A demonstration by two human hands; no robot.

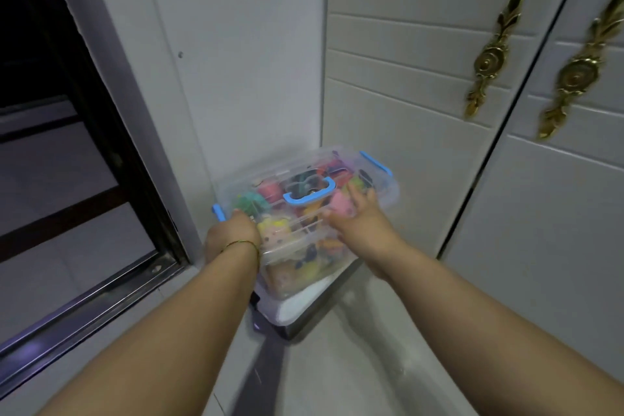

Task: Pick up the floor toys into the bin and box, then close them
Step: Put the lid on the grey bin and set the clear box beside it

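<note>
A clear plastic toy bin (378, 194) with a blue top handle (309, 194) and blue side latches stands in the corner, its lid on and several colourful toys visible inside. It rests on top of a white-lidded box (304, 300) on the floor. My left hand (231, 235) grips the bin's near left edge beside the left blue latch (218, 213). My right hand (358, 218) lies flat on the lid with fingers straight, right of the handle.
A white wall stands behind the bin. White wardrobe doors with gold ornate handles (493, 54) close the right side. A dark sliding door with a metal track (101, 294) runs along the left. Pale tiled floor lies in front.
</note>
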